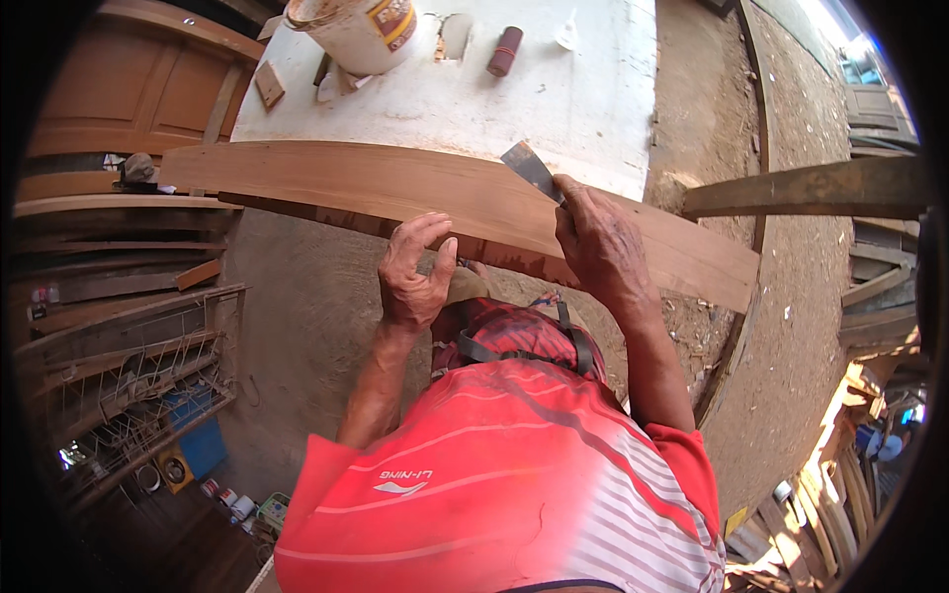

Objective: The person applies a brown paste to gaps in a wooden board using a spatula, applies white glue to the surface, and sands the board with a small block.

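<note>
A long reddish-brown wooden board (395,183) lies across the edge of a white worktable (554,99). My right hand (593,237) grips a flat metal putty knife (531,168), its blade pressed on the board's top face. My left hand (417,272) rests against the board's near edge, fingers curled on it and holding nothing else. Both forearms rise from below, over my red striped shirt.
On the table stand a white bucket (361,30), a dark red roll (505,49) and small wood scraps (269,84). A wooden door panel (138,89) leans at the left above stacked planks and a wire rack (138,366). A beam (801,188) juts in at right; dirt floor below.
</note>
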